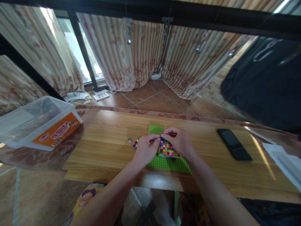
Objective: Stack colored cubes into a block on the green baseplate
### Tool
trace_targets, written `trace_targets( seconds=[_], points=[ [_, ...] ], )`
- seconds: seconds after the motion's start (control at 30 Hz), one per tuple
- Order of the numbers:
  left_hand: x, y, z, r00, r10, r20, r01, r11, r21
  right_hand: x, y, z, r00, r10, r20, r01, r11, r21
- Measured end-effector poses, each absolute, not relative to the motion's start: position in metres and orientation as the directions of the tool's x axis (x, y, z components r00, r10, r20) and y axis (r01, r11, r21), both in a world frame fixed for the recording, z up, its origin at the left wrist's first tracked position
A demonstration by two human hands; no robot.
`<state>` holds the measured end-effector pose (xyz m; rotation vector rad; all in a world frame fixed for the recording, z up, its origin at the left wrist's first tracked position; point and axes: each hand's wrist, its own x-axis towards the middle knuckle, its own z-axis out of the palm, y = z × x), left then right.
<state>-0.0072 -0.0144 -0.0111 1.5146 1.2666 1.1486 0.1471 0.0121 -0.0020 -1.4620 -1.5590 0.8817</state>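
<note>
A block of small multicoloured toy bricks [167, 149] stands on a green studded baseplate [169, 165] on the wooden table. My left hand [147, 148] is at the block's left far corner, thumb and forefinger pinched together. Whatever is between those fingertips is too small to make out. From the right, my right hand [181, 142] reaches over the block, its fingers closed on the far edge and partly covering the top. Beside my left hand lie loose small bricks [135, 144], some hidden behind it, and a green-and-pink piece [129, 140] sits a little apart.
A dark phone [234, 144] lies on the table [113, 125] at the right, with white papers [283, 160] beyond it. At the left stands a clear plastic bin [44, 108] with an orange label. Striped curtains [141, 56] hang behind; papers [77, 96] lie on the floor.
</note>
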Motion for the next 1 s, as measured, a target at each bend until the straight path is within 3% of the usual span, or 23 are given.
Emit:
trace_targets(
  seconds=[0.5,0.67,0.73,0.87,1.0],
  points=[
    [-0.007,-0.013,-0.017,0.081,0.987,0.136,0.188,-0.149,0.971,0.145,0.009,0.001,0.014,0.995,0.097,0.444,0.081,-0.892],
    [-0.009,-0.008,-0.023,0.014,0.987,0.160,0.180,-0.160,0.971,0.148,0.011,0.001,0.209,0.963,0.172,0.343,0.093,-0.935],
    [-0.011,-0.006,-0.025,-0.006,0.987,0.163,0.166,-0.160,0.973,0.149,0.010,0.003,0.248,0.939,0.238,0.373,0.134,-0.918],
    [-0.013,-0.004,-0.024,0.008,0.989,0.148,0.108,-0.148,0.983,0.146,0.004,0.011,0.169,0.888,0.427,0.518,0.289,-0.805],
    [-0.014,-0.004,-0.022,0.039,0.986,0.161,0.074,-0.163,0.984,0.140,-0.004,0.016,0.007,0.877,0.481,0.562,0.394,-0.728]
  ],
)
